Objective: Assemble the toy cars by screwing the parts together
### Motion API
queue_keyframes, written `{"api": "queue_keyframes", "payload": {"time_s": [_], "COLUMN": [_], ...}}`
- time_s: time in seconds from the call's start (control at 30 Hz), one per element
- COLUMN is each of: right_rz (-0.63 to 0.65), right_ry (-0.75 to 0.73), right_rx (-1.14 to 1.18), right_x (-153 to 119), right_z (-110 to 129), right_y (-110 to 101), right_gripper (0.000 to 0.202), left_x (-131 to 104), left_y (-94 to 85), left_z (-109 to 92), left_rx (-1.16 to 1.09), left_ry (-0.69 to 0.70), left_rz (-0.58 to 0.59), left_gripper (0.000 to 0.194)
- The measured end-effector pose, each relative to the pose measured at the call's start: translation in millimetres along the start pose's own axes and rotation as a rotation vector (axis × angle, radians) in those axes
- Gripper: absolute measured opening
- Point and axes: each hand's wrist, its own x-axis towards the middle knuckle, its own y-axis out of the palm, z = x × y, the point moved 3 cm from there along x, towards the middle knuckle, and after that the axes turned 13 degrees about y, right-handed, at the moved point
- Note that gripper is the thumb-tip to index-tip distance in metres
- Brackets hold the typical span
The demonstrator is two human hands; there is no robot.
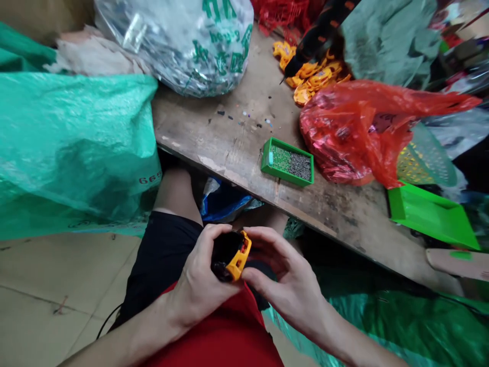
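Note:
Above my lap, my left hand wraps round a glossy black, hollow-looking piece. An orange plastic part with cut-outs and a bit of red inside sits against its right side. The thumb and forefinger of my right hand pinch this orange part at its upper and lower ends; whether it is fixed to the black piece I cannot tell. On the table beyond, a small green box holds many small metal screws. A black electric screwdriver hangs tip-down by a pile of orange plastic parts.
A red plastic bag lies on the wooden table, near a green tray and a pale green basket. A full clear bag stands at the back left. A big green sack fills the left side.

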Motion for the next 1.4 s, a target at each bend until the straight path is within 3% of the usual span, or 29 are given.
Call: {"api": "queue_keyframes", "payload": {"time_s": [0.13,0.3,0.53,0.67,0.9,1.07,1.4], "right_rz": [-0.035,-0.166,-0.141,-0.038,0.069,0.073,0.146], "right_ry": [0.045,-0.011,-0.2,-0.243,-0.149,-0.112,-0.17], "right_rx": [-0.083,-0.237,-0.455,-0.544,-0.619,-0.584,-0.754], "right_x": [22.9,48.0,72.7,88.8,105.1,104.5,114.0], "right_z": [4.8,22.2,41.8,51.4,61.8,65.1,66.2], "right_y": [10.8,15.2,11.3,13.0,21.2,23.3,19.9], "right_gripper": [0.064,0.052,0.034,0.025,0.025,0.024,0.014], "left_x": [11.3,29.8,43.7,51.9,59.1,59.0,62.8], "left_y": [7.6,10.1,7.7,3.3,-3.5,-5.0,-0.9], "left_z": [8.6,11.1,13.0,16.8,29.0,28.1,33.8], "left_rx": [-0.043,-0.239,-0.379,-0.383,-0.434,-0.444,-0.373], "left_ry": [-0.243,-0.386,-0.36,-0.345,-0.439,-0.411,-0.394], "left_rz": [-0.129,-0.181,-0.227,-0.249,-0.267,-0.266,-0.332], "left_gripper": [0.051,0.054,0.062,0.059,0.064,0.064,0.062]}}
